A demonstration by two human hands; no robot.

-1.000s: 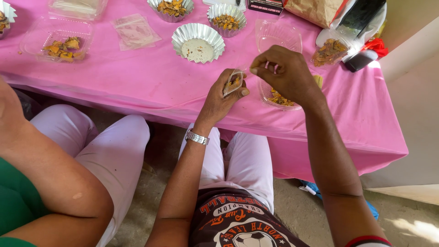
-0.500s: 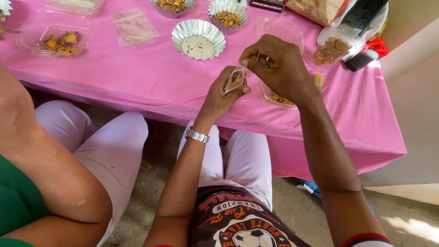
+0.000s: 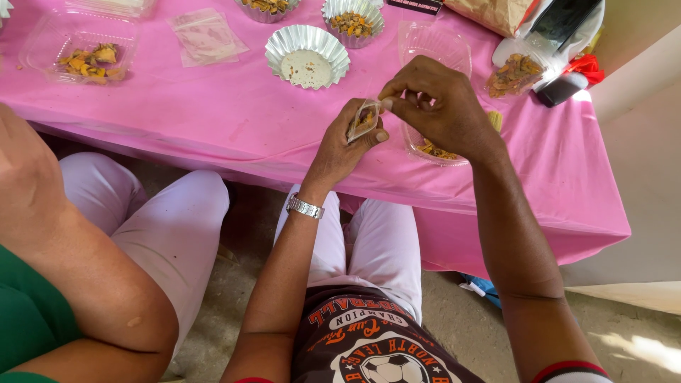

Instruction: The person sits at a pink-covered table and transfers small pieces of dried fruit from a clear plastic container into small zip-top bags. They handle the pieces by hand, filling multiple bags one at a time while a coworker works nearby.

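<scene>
My left hand [image 3: 344,145] grips a small clear plastic bag [image 3: 363,119] filled with brown and yellow snack pieces, held over the near edge of a pink-covered table [image 3: 213,135]. My right hand [image 3: 440,106] pinches the top edge of the same bag with thumb and fingertips. A silver watch [image 3: 305,207] is on my left wrist. Under my right hand lies a clear plastic tray [image 3: 433,152] with more snack pieces, mostly hidden by the hand.
An empty fluted foil cup [image 3: 307,55] stands near the middle, two filled foil cups [image 3: 352,20] behind it. A clear tray with snacks [image 3: 79,50] and a flat plastic bag [image 3: 206,35] lie left. Another person's arm [image 3: 78,262] and knees are at my left.
Both hands have kept hold of the small bag and shifted slightly; the view has drifted a little, so the table items sit higher in the frame.
</scene>
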